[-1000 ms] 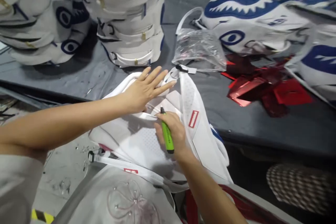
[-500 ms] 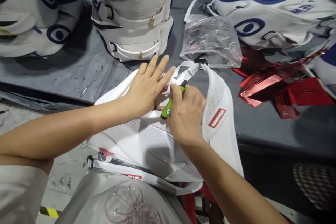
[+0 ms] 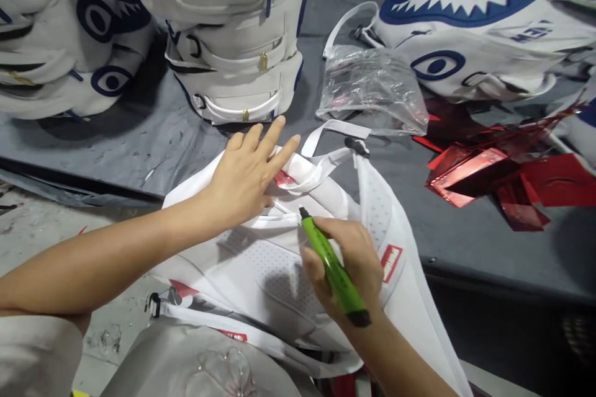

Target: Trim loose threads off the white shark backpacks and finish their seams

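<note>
Risks, L to R: L hand [image 3: 244, 177] lies palm-down on the far L part of the white bag [image 3: 279, 267], fingers spread; if its pressure is light, cloth could ruck or slide & spoil the aim. Tip of the green pen [image 3: 334, 265] points close by, so a slip could jab that hand or, if the tip's bare (can't tell), streak the white cloth. Loose strap [image 3: 321, 170] just beyond the tip could snag or get marked, prob. from a sideways jerk.

Positions, L to R: bag is under both hands. Pen tip is just R of L hand, apart from it, over a pale fold; contact w/ cloth unclear. R hand [image 3: 349, 260] pinches pen btwn thumb & fingers, its thick end slanting back twd the wrist. Red foil [image 3: 465, 180] lies well R of R hand.
</note>
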A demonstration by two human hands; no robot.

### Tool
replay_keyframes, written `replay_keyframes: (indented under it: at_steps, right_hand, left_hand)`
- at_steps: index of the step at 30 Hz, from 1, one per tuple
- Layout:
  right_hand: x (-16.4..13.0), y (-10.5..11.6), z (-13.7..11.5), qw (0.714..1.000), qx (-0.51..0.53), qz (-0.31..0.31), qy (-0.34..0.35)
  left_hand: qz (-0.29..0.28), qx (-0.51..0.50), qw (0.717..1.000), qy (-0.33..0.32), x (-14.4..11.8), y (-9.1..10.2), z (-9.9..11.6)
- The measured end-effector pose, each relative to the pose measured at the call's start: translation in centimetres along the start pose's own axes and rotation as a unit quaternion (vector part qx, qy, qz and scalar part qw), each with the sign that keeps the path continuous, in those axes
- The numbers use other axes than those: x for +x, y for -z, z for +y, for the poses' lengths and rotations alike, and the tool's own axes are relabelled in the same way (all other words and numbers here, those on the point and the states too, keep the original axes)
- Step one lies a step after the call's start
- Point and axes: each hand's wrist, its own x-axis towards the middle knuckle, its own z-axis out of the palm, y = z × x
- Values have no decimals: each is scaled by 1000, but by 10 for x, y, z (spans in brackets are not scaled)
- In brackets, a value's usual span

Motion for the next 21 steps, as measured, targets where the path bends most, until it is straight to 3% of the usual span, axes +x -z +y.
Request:
replay_keyframes:
  at_steps: [3,6,10,12,16,21]
  right_hand:
    - [18,2,3,993,96,-62,-39]
    - [36,8,11,965,151,-215,-5]
    - [45,23,15,940,141,-309,20]
    - [46,26,13,941,103,-322,17]
    - [44,20,8,958,44,-282,36]
    - [46,12,3,958,45,-283,24]
  left_hand:
    - [-7,6,1000,1,2,0,0]
    - [-17,5,1000,-2,2,1,-1]
    - [-23,1,1000,1,2,0,-4]
    - [-18,-4,1000,0,3,-1,-5]
    - [-16,-29,999,-4,4,-3,-5]
    - [-15,-47,999,-2,3,-3,-5]
